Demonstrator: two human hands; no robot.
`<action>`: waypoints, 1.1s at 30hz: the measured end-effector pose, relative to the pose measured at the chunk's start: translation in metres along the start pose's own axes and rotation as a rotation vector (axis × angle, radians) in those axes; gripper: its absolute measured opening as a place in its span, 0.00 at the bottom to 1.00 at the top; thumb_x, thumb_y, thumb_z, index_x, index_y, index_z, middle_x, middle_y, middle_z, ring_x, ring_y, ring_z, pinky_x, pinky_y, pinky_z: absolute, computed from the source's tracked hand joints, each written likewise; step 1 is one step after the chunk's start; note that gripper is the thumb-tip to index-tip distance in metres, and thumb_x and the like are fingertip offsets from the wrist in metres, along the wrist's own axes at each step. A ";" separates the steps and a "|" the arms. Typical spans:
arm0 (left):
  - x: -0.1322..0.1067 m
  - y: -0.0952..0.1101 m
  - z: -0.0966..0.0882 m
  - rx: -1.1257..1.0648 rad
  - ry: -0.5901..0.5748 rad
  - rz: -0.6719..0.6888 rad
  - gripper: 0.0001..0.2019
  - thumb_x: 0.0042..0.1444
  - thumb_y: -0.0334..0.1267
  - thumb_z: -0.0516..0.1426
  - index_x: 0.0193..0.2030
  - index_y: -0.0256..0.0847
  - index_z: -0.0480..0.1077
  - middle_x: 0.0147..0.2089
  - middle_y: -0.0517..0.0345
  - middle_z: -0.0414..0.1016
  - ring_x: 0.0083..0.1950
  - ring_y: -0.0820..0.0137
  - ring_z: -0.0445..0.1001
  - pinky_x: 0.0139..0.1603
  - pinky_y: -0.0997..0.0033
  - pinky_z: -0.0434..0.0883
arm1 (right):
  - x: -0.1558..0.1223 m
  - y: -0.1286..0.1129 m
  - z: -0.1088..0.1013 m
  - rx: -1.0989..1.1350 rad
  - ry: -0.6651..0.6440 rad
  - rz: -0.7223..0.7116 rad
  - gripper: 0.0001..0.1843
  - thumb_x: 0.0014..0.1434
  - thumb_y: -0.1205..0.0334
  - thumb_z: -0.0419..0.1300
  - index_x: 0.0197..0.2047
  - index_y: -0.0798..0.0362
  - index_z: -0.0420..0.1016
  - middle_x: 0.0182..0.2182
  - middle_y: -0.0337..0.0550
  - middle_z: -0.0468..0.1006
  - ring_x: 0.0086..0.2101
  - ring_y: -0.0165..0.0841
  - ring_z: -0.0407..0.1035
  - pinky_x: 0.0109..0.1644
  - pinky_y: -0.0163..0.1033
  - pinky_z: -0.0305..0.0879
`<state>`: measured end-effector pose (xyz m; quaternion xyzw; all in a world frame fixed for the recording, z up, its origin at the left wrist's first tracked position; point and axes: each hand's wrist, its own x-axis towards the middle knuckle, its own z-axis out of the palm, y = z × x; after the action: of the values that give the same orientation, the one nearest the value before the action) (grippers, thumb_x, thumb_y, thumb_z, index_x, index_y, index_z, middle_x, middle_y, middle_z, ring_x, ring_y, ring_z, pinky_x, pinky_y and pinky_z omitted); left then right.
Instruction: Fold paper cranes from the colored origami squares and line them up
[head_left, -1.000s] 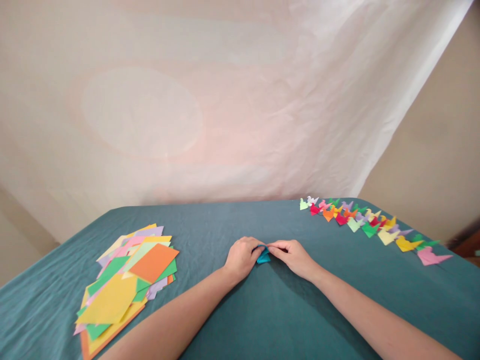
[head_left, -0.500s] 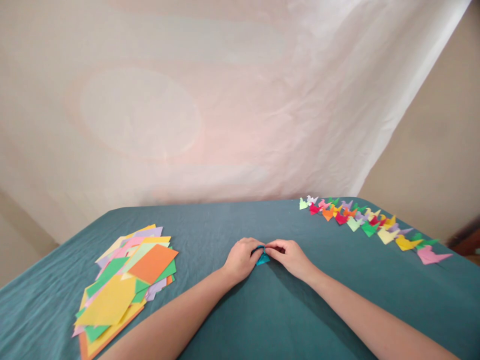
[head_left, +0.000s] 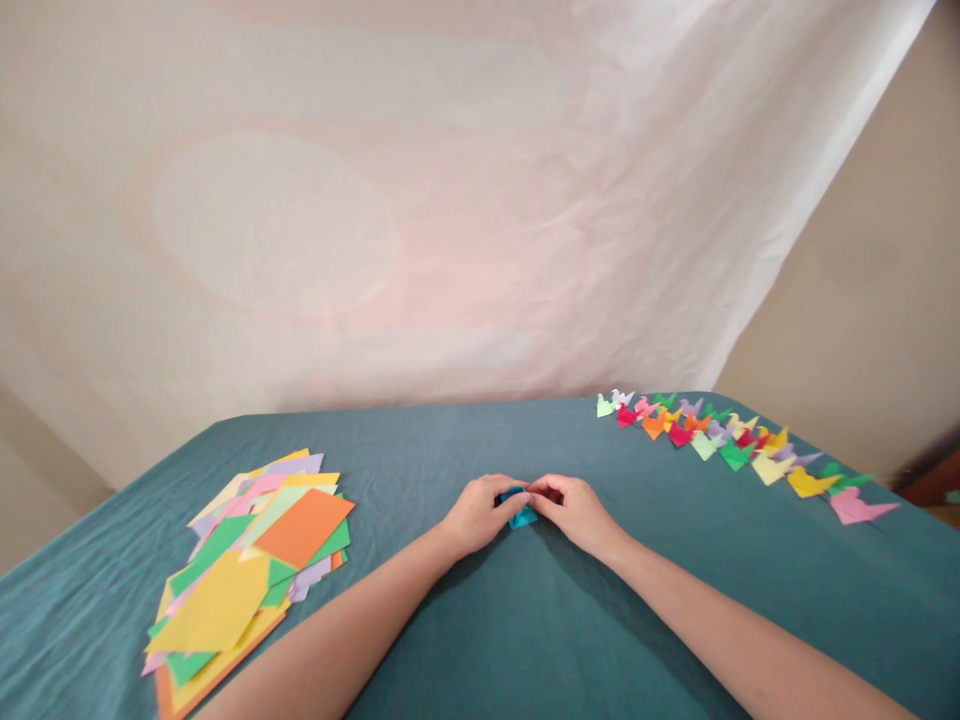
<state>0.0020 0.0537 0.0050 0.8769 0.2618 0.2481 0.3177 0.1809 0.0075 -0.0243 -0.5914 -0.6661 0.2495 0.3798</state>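
Observation:
A small folded piece of blue paper [head_left: 521,515] lies on the teal tablecloth [head_left: 525,620] near the middle of the table. My left hand [head_left: 478,513] pinches its left side with curled fingers. My right hand [head_left: 571,511] pinches its right side, fingertips meeting those of the left hand over the paper. Most of the blue paper is hidden under my fingers.
A loose pile of coloured paper squares [head_left: 247,555] lies at the left of the table. A row of several folded paper birds [head_left: 739,445] runs along the far right edge. A pale cloth backdrop [head_left: 420,200] hangs behind the table.
My two hands have drawn closer together over the blue paper, and less of it shows than a second ago. The view has shifted slightly.

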 end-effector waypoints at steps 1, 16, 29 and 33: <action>0.001 -0.001 0.001 -0.001 0.009 -0.008 0.14 0.60 0.41 0.50 0.45 0.41 0.73 0.43 0.57 0.76 0.45 0.69 0.72 0.49 0.73 0.65 | 0.000 0.000 0.000 -0.004 0.002 -0.002 0.12 0.55 0.54 0.56 0.35 0.53 0.77 0.26 0.40 0.78 0.25 0.31 0.67 0.29 0.33 0.59; 0.002 -0.010 0.006 0.023 0.039 -0.022 0.12 0.53 0.32 0.55 0.44 0.42 0.73 0.44 0.58 0.75 0.46 0.68 0.72 0.49 0.73 0.65 | -0.002 -0.005 -0.002 0.001 -0.006 -0.021 0.10 0.55 0.57 0.57 0.36 0.53 0.76 0.26 0.39 0.76 0.25 0.29 0.65 0.29 0.33 0.59; 0.001 -0.011 0.007 0.032 0.032 -0.005 0.14 0.51 0.32 0.55 0.45 0.42 0.73 0.45 0.57 0.75 0.47 0.67 0.71 0.52 0.71 0.65 | -0.001 -0.001 0.000 -0.053 0.004 -0.101 0.10 0.57 0.58 0.57 0.37 0.50 0.78 0.27 0.40 0.74 0.26 0.29 0.65 0.30 0.33 0.58; 0.000 -0.008 0.005 0.033 0.045 -0.016 0.13 0.54 0.37 0.55 0.46 0.42 0.73 0.45 0.56 0.75 0.47 0.67 0.72 0.51 0.71 0.65 | -0.001 -0.002 0.000 -0.060 0.014 -0.092 0.10 0.56 0.59 0.57 0.36 0.50 0.79 0.27 0.39 0.74 0.26 0.30 0.66 0.31 0.33 0.58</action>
<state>0.0026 0.0569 -0.0045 0.8741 0.2801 0.2606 0.2991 0.1800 0.0059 -0.0233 -0.5731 -0.6971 0.2072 0.3777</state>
